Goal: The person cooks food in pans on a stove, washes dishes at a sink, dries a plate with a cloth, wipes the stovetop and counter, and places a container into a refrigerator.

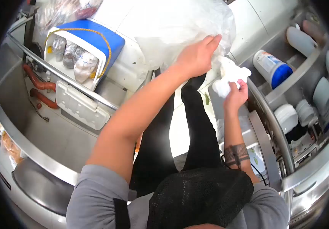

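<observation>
My left hand [199, 56] reaches forward across my body, its fingers closed at the edge of a large translucent plastic bag [187, 26]. The bag spreads out over the white tiled floor beyond my hand. Closer to me, on the right, my right hand [236, 96] pinches a crumpled white bundle [231, 75] between thumb and fingers. Whether the bundle is cloth, paper or thin plastic, I cannot tell. It sits beside the bag's right edge, and its link to the bag is unclear.
To the left, a blue and white cooler [113, 42] with a rope handle holds several wrapped bags. A metal rail [63, 72] runs in front of it. On the right, steel shelving [298, 78] carries a blue-lidded tub [267, 65] and stacked white containers [286, 117].
</observation>
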